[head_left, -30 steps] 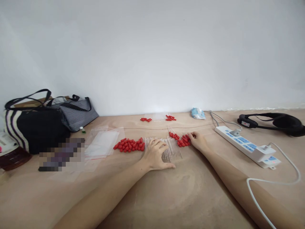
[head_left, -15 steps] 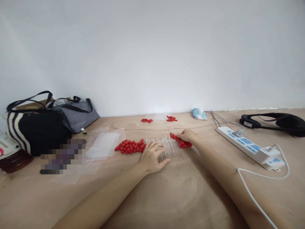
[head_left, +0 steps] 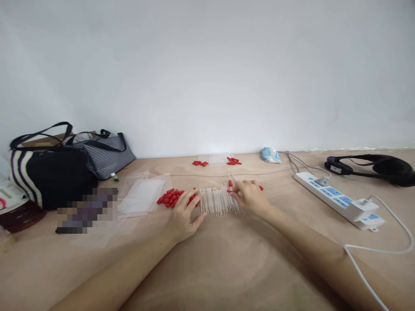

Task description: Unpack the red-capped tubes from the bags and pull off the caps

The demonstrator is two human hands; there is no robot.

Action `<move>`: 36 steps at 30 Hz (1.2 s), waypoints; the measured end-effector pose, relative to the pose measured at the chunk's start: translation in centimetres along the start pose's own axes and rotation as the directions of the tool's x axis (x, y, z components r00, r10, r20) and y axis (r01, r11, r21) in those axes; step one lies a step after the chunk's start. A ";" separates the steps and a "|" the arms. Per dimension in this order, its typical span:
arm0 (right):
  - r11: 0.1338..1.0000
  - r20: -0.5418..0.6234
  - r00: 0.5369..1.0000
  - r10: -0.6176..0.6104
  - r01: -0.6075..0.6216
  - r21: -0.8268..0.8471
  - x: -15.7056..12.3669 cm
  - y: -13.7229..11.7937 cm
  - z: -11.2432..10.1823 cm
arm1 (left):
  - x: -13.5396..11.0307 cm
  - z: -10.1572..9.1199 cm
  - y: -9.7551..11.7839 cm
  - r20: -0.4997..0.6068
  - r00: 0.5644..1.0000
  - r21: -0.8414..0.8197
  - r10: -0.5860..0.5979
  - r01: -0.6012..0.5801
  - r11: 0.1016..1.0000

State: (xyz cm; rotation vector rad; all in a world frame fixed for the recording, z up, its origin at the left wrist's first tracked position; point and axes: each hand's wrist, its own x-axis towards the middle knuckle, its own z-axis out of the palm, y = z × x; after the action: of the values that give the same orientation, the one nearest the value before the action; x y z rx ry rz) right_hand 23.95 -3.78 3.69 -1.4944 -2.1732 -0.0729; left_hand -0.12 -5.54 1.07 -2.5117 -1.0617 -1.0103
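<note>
A dense row of thin glass tubes (head_left: 215, 202) lies at the middle of the table, with red rubber bulbs (head_left: 171, 197) heaped at its left end. They look like glass droppers. My left hand (head_left: 184, 218) rests over the right part of this heap, its fingers apart and touching some bulbs. At the row's right end my right hand (head_left: 251, 196) has its fingertips pinched, and a small red bulb (head_left: 229, 190) shows at them. That hand covers most of the right-hand bulbs. Behind it, another red bulb (head_left: 230, 183) and a few tubes stick out.
Farther back lies a clear bag (head_left: 218, 160) with small groups of red bulbs at either side. Clear plastic bags (head_left: 142, 196) lie on the left, near two cloth bags (head_left: 58, 177). A crumpled mask (head_left: 271, 155), a power strip (head_left: 333, 194) and a black headset (head_left: 369, 168) are on the right.
My left hand has slid left, off the tubes and onto the red bulbs. My right hand has come nearer and slightly left, now hiding the right-hand bulbs. The white cable has shifted.
</note>
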 end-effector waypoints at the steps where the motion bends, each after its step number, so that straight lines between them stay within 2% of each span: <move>1: 0.989 -0.064 0.987 -0.149 0.149 -0.015 -0.9 -0.5 0.5 | 0.0 0.0 0.0 -0.005 1.000 0.030 0.014 -0.014 0.999; 3: 0.931 -0.179 0.914 -0.364 0.360 -0.056 -2.4 -1.3 1.7 | 0.0 0.0 0.2 -0.016 0.998 0.092 0.069 -0.067 0.993; 4: 0.902 -0.225 0.875 -0.429 0.425 -0.070 -2.9 -1.5 2.2 | 0.1 0.0 0.3 -0.027 0.995 0.119 0.098 -0.094 0.988; 5: 0.884 -0.264 0.845 -0.465 0.463 -0.073 -3.4 -1.7 2.7 | 0.1 0.0 0.4 -0.039 0.991 0.135 0.125 -0.118 0.984; 7: 0.873 -0.309 0.823 -0.477 0.485 -0.055 -3.8 -2.0 3.4 | 0.2 0.2 0.5 -0.044 0.986 0.122 0.161 -0.155 0.980; 11: 0.889 -0.326 0.838 -0.438 0.457 -0.017 -4.0 -2.4 3.6 | 0.2 0.6 0.6 -0.004 0.981 0.029 0.194 -0.194 0.981; 17: 0.916 -0.296 0.869 -0.396 0.395 -0.066 -4.1 -2.4 3.5 | 0.0 0.5 0.7 0.028 0.983 0.015 0.183 -0.183 0.983; 25: 0.909 -0.283 0.867 -0.411 0.414 -0.052 -4.4 -2.3 3.4 | 0.1 0.4 0.9 0.021 0.980 -0.011 0.199 -0.199 0.980; 27: 0.920 -0.293 0.875 -0.385 0.388 -0.052 -4.5 -2.2 3.4 | -0.1 0.3 0.5 -0.002 0.978 -0.005 0.209 -0.209 0.978; 30: 0.965 -0.356 0.900 -0.252 0.261 -0.022 -4.5 -1.6 3.4 | -0.6 -0.1 -0.4 -0.056 0.987 0.017 0.151 -0.151 0.988; 33: 0.974 -0.439 0.892 -0.111 0.185 0.130 -3.7 -0.5 3.4 | -0.9 -0.1 -0.9 -0.068 0.997 0.005 0.038 -0.038 0.999; 36: 0.934 -0.481 0.876 0.039 0.139 0.328 -2.4 1.2 3.4 | -0.5 0.5 -0.5 -0.047 0.999 -0.032 -0.003 0.001 0.999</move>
State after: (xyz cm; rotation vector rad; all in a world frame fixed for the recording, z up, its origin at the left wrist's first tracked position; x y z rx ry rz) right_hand 24.44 -4.35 -0.58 -1.0731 -1.7098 -0.0594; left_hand -0.46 -5.22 0.36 -2.4996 -1.0429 -1.0891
